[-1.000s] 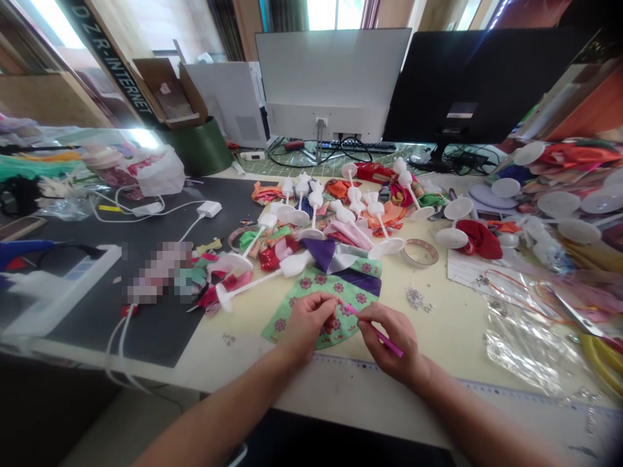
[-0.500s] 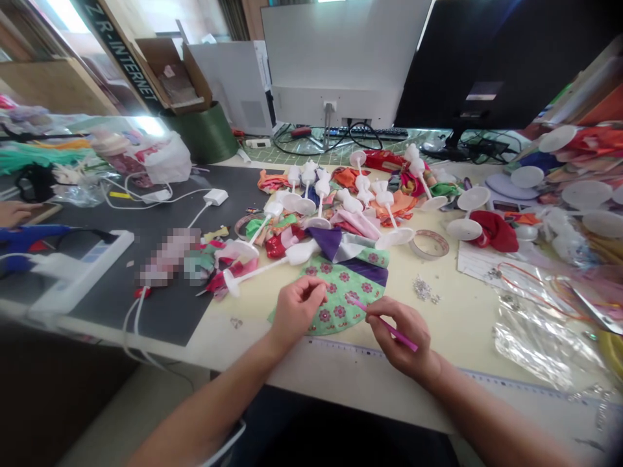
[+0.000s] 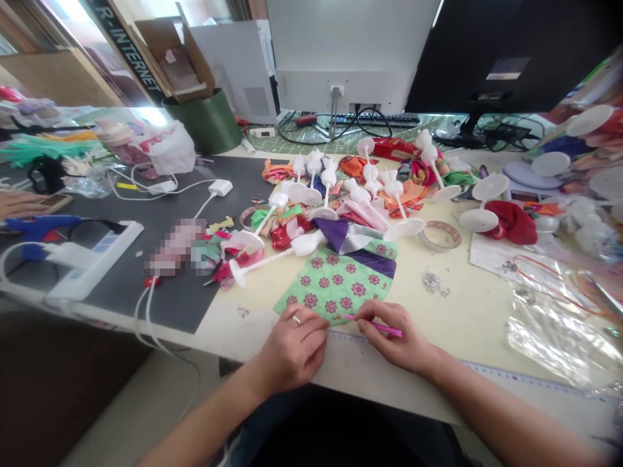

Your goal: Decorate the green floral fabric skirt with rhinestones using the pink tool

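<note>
A green doll skirt [image 3: 335, 282] with reddish flowers lies spread on the pale tabletop, joined to purple cloth on a small white mannequin stand [image 3: 265, 259] lying on its side. My left hand [image 3: 294, 344], with a ring on one finger, is closed at the skirt's front edge; its curled fingertips grip the cloth there and are partly hidden. My right hand [image 3: 396, 337] pinches a thin pink pen-like stick [image 3: 388, 329], its tip touching or just above the skirt's front edge. To the right lies a little pile of silvery bits [image 3: 433, 282].
Behind the skirt lie several white mannequin stands with coloured cloth [image 3: 348, 170]. A tape roll [image 3: 440, 235] sits right of them, clear plastic bags [image 3: 548, 337] further right. Leftward are a power strip [image 3: 97, 259], cables and another person's hand [image 3: 22, 204]. Monitors [image 3: 350, 48] stand at the back.
My left hand has moved down from over the skirt to its front edge. My right hand has shifted slightly left, bringing the pink stick's tip lower on the skirt. The view has shifted slightly.
</note>
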Tool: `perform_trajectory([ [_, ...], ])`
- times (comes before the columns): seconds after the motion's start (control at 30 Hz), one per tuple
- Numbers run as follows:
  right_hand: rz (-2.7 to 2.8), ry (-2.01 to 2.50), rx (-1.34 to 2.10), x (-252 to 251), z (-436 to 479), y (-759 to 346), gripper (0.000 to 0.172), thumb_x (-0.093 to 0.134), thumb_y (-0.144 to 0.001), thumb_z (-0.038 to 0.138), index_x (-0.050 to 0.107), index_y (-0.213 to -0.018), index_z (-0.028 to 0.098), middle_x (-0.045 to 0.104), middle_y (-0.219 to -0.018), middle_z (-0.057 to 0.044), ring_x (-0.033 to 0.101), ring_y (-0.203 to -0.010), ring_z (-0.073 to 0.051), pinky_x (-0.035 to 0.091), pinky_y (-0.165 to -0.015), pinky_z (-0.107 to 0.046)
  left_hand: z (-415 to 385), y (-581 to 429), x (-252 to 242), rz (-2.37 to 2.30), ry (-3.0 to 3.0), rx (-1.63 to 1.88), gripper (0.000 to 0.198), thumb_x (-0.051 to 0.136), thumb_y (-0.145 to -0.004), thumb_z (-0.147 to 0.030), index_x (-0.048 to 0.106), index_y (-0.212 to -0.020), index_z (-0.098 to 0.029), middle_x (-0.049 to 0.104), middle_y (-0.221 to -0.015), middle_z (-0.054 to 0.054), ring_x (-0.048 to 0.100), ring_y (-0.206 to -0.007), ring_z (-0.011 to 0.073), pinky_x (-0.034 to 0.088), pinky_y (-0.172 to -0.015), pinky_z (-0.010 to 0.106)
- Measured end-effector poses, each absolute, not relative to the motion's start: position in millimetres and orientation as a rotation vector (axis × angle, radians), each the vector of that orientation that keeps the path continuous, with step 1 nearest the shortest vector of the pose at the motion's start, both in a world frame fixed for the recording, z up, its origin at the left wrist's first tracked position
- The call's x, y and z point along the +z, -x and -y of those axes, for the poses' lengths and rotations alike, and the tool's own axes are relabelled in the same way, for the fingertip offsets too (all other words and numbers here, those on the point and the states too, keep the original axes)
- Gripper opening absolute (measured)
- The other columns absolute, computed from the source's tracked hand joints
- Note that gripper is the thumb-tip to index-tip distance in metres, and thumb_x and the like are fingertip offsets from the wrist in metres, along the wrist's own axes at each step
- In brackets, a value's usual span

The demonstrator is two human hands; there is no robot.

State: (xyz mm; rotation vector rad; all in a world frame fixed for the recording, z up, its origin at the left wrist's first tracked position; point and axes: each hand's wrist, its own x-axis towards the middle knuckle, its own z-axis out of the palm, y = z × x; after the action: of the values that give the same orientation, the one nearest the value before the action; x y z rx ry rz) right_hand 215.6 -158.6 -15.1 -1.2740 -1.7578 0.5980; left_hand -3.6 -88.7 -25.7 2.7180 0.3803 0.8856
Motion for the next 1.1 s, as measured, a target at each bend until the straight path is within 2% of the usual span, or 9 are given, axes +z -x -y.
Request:
perform_trajectory([
  [0.2, 1.822, 1.325, 0.609, -16.4, 159.3, -216.4, 0.009, 0.049, -0.087, 0.016, 0.056, -0.082, 0.019, 0.061, -0.065, 0.001, 0.056, -0.056, -0.011, 0.044, -0.054, -0.023, 89.8, -0.6, -29.6, -0.368, -2.748, 0.781, 0.014, 0.053, -0.081, -0.008, 0.063, -0.09, -0.013, 0.07, -0.097, 0.009, 0.058, -0.089, 0.0217, 0.043, -0.084, 0.04],
  [0.8, 1.934, 1.307, 0.517, -14.8, 156.6, -216.4, 0.009, 0.047, -0.086, 0.015, 0.054, -0.084, 0.02, 0.057, -0.064, 0.002, 0.053, -0.055, -0.01, 0.042, -0.053, -0.022, 89.7, -0.4, -28.7, -0.389, -2.732, 0.765, 0.015, 0.052, -0.081, -0.009, 0.064, -0.089, -0.014, 0.07, -0.095, 0.009, 0.059, -0.09, 0.021, 0.045, -0.086, 0.039],
  [1.1, 1.992, 1.255, 0.44, -13.7, 155.2, -215.6, 0.01, 0.046, -0.086, 0.013, 0.053, -0.085, 0.02, 0.057, -0.065, 0.001, 0.052, -0.055, -0.011, 0.04, -0.053, -0.022, 90.3, -2.3, -29.0, -0.379, -2.769, 0.762, 0.016, 0.051, -0.082, -0.01, 0.066, -0.088, -0.015, 0.069, -0.108, 0.01, 0.059, -0.101, 0.0231, 0.043, -0.095, 0.043],
])
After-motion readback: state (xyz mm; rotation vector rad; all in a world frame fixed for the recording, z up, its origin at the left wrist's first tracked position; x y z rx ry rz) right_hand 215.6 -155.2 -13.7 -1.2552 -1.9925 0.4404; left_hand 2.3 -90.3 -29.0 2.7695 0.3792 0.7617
